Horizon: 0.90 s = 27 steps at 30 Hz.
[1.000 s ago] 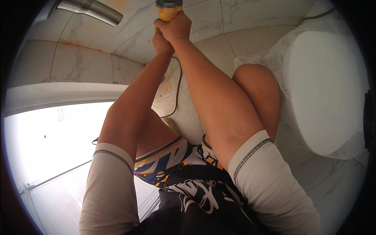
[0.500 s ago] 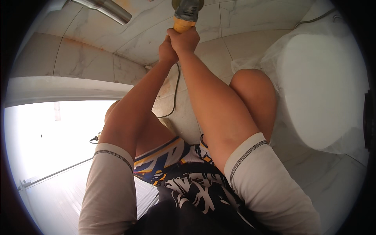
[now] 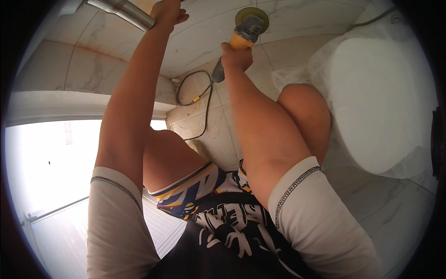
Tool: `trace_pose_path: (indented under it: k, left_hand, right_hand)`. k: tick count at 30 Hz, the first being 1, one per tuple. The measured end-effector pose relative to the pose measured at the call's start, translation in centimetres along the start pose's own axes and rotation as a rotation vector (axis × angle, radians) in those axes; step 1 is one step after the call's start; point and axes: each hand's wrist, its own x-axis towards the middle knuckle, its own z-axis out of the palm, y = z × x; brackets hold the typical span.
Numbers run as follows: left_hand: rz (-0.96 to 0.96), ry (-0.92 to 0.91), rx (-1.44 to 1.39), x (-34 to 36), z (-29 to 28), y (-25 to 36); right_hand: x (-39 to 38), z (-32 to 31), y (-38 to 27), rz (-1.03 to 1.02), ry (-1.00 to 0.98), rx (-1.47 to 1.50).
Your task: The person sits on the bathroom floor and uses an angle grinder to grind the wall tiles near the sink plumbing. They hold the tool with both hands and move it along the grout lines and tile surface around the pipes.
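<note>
My right hand [image 3: 238,58] is wrapped round the yellow and grey body of an angle grinder [image 3: 250,28]. Its round disc points up and away, near the marble-patterned tile wall. From the grinder's dark rear end, a cord [image 3: 207,109] loops down onto the floor. My left hand [image 3: 168,15] is off the tool, at the top edge beside the end of a shiny metal tube [image 3: 125,13]. Its visible fingers are loosely bent and apart, with nothing seen in them; the upper part of the hand is cut off.
At the right stands a toilet [image 3: 376,107] with clear plastic sheeting round it. My bare knees are bent between it and a bright doorway [image 3: 55,153] on the left. A white ledge [image 3: 69,104] runs along the left wall. Another cord [image 3: 374,21] lies at the far right.
My left hand has let go of the grinder and moved left and up toward the metal tube. My right hand has shifted right and slightly down with the grinder, bringing its disc into view.
</note>
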Motion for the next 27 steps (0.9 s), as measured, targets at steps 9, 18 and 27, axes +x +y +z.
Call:
trace_pose_path:
  k: [9,18,27]
  left_hand:
    - [0.211,0.081,0.129,1.6,1.9,-1.8]
    - [0.314,0.353,0.059,5.3,4.3,-5.4]
    - [0.201,0.172,0.087,3.2,3.5,-2.6]
  right_hand:
    - [0.1,0.1,-0.7,0.068,-0.075,0.005]
    - [-0.1,-0.1,-0.7,0.070,-0.063,0.081]
    - [-0.4,-0.4,-1.0,0.061,-0.053,0.031]
